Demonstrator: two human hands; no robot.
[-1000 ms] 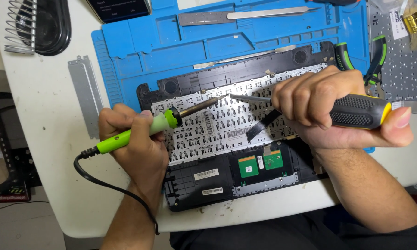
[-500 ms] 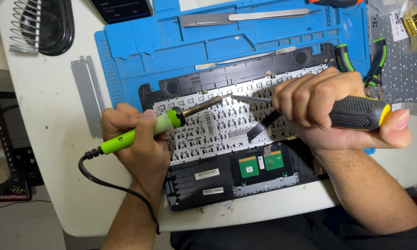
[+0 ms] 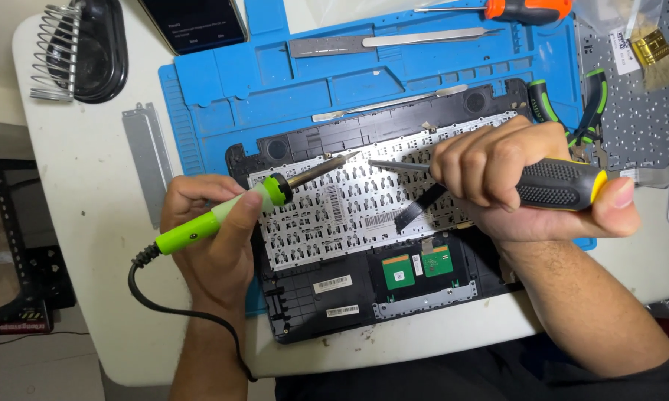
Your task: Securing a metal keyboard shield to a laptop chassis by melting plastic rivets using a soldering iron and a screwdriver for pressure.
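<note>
**2 hands, 2 tools, 1 opened laptop**

The left hand [image 3: 212, 241] holds a bright green soldering iron with a black cord [image 3: 223, 219]. Its fingers are curled tight around the green handle, and the thumb lies along the top. The iron's thin metal tip points up and to the right. It sits at the top edge of the white metal back of the keyboard [image 3: 349, 208], but I cannot tell if it is touching.

The right hand [image 3: 513, 182] holds a screwdriver with a black and yellow handle [image 3: 553, 184]. The fingers are wrapped tight around the handle and the thumb presses on the yellow end. Its thin metal shaft points left, toward the iron's tip. The 2 tips are near each other, with a gap between them.

The keyboard back sits inside the black plastic laptop shell [image 3: 364, 297], which lies partly on a blue rubber work mat [image 3: 275, 82] on the white table [image 3: 89, 223]. A black flat ribbon cable [image 3: 420, 208] lies on the keyboard back. 2 small green circuit boards [image 3: 397, 272] sit below it.

On the mat lie long silver tweezers [image 3: 394, 41]. Green and black pliers [image 3: 572, 111] lie near the right hand. A coiled wire iron stand [image 3: 60, 52] sits at the table's far left corner.
</note>
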